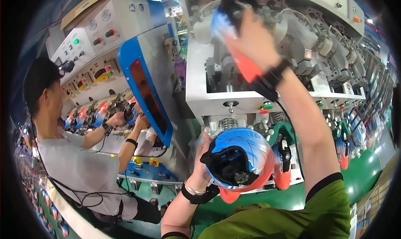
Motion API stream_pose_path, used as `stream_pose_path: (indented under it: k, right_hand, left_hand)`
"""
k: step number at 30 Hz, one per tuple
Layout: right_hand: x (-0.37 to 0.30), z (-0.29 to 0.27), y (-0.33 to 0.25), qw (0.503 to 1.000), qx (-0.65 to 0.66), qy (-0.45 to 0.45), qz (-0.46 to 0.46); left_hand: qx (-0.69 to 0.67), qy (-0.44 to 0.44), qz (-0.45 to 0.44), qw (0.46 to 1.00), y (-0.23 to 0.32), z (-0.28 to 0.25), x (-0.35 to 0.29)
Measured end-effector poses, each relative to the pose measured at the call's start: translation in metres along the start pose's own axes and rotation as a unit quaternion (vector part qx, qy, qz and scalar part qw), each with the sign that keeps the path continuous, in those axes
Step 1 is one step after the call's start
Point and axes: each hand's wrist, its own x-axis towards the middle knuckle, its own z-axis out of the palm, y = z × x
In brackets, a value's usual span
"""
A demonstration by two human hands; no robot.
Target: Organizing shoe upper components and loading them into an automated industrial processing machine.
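My left hand (201,166) is closed on the side of a blue, white and red shoe upper (253,149) with a black lining, in front of the machine. Its opening faces up toward me. Higher up, my right hand (257,40) grips another shoe upper (243,65), blue and white at one end and red at the other, over the machine's upper stations. Motion blurs this hand and upper slightly. Whether that upper touches a mould is hard to tell. Right of the lower upper, another red-toed upper (282,178) sits at a green-padded station (285,132).
The white machine (196,86) carries a row of metal clamps (334,51) and red-and-green buttons (265,107). To the left, a co-worker (79,155) handles uppers at a machine with a blue-framed guard (144,92). More uppers (357,130) hang on the right. Cables run along my right arm.
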Motion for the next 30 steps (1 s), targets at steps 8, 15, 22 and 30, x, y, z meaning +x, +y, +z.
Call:
stream_pose_path:
  k: [8, 15, 22, 30]
  right_hand:
    - [0.034, 0.042, -0.005, 0.946, -0.067, -0.315, 0.038]
    - [0.04, 0.023, -0.003, 0.958, -0.068, -0.278, 0.031]
    - [0.049, 0.031, 0.016, 0.917, 0.084, -0.384, 0.068]
    - [0.028, 0.022, 0.004, 0.944, -0.067, -0.318, -0.056]
  left_hand:
    - [-0.079, -0.123, -0.014, 0.989, 0.052, 0.049, 0.036]
    - [0.015, -0.139, 0.031, 0.99, 0.064, 0.07, 0.072]
    - [-0.08, -0.284, 0.036, 0.955, 0.049, 0.063, 0.102]
    - [-0.148, -0.177, -0.048, 0.972, 0.056, 0.064, 0.097]
